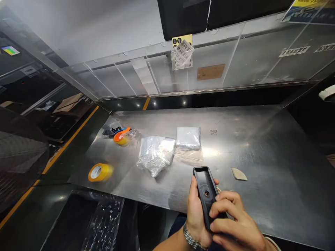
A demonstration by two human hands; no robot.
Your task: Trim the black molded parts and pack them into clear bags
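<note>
In the head view, a long black plastic housing (205,183), hollow inside with a small round hole near its middle, tilts over the front edge of the metal table. My left hand (195,212), with a metal watch band at the wrist, is wrapped round it from the left and below. The fingers of my right hand (232,218) press on the lower right part of the same housing. What lies under those fingers is hidden. Beyond the hands rest a crumpled clear plastic bag (156,153) and a stack of flat clear bags (188,137).
The metal table (274,181) holds a yellow tape roll (99,172), an orange tape dispenser (121,135) at the back left and a beige wedge-shaped piece (239,174) at right. Clear wall pockets (167,78) hang behind. Black plastic wrapping (104,219) lies below the table's left front.
</note>
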